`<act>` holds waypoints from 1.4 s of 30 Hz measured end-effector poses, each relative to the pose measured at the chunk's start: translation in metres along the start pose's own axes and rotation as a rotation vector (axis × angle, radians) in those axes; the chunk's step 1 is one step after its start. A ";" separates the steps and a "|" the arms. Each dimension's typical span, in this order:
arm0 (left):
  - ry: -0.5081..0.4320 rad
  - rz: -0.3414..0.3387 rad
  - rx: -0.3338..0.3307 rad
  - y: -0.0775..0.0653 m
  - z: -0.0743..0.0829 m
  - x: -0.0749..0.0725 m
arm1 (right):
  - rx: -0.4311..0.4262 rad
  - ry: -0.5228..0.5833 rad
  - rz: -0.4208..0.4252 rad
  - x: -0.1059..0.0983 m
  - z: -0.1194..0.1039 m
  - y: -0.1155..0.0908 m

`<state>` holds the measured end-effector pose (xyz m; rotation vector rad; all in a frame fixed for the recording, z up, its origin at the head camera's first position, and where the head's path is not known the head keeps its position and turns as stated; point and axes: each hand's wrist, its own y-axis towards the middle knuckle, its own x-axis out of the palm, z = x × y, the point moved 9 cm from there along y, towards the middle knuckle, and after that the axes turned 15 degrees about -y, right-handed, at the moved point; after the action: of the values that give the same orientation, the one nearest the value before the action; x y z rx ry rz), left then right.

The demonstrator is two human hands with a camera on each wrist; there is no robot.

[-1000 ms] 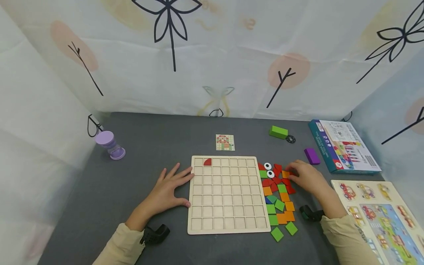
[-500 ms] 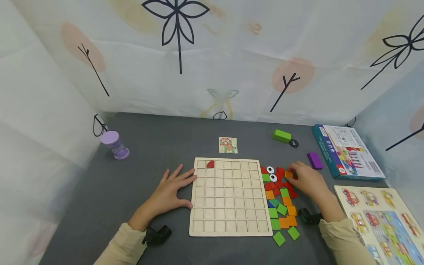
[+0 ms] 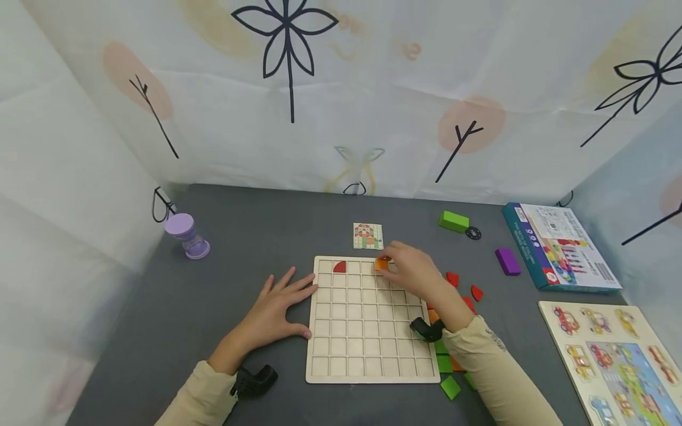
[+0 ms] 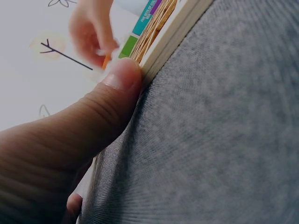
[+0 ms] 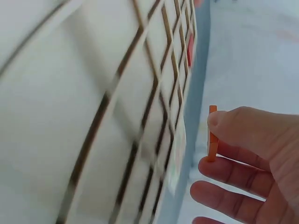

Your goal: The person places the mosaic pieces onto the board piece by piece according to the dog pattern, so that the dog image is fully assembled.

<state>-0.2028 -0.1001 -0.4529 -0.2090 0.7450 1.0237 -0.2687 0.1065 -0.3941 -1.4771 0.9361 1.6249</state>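
A wooden grid board (image 3: 367,378) lies in the middle of the grey table, with a red quarter-circle piece (image 3: 340,267) in its top row. My right hand (image 3: 415,269) pinches an orange square tile (image 3: 381,264) between thumb and finger over the board's top row. In the right wrist view that tile (image 5: 213,135) appears edge-on, apart from the grid. My left hand (image 3: 277,310) has its fingers spread, fingertips and thumb touching the board's left edge. The left wrist view shows the thumb (image 4: 121,77) against the board's side.
Loose tiles, such as a green square (image 3: 450,387) and a red piece (image 3: 476,292), lie right of the board, partly hidden by my right arm. Behind the board is a small pattern card (image 3: 367,236). An hourglass (image 3: 187,236), box (image 3: 565,245), purple block (image 3: 508,261) and picture puzzle (image 3: 554,331) surround it.
My right hand has lifted the orange tile from the loose pieces and carried it left over the board's top row. My left hand stays at the board's left edge.
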 end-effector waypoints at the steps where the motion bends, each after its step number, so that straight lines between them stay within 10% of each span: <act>1: -0.003 -0.002 -0.001 0.000 0.000 0.001 | -0.016 -0.009 -0.005 0.002 -0.008 0.006; 21: -0.013 -0.005 -0.019 0.000 -0.002 0.007 | -0.059 -0.030 -0.044 0.021 -0.040 0.026; 31: 0.018 -0.014 -0.017 0.002 -0.001 0.005 | 0.096 0.039 -0.008 -0.001 0.044 -0.044; 42: 0.022 -0.015 -0.026 0.001 -0.003 0.002 | 0.358 0.051 -0.107 0.025 0.137 -0.121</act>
<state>-0.2043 -0.0995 -0.4566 -0.2483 0.7493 1.0188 -0.2257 0.2846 -0.4133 -1.2999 1.0923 1.2706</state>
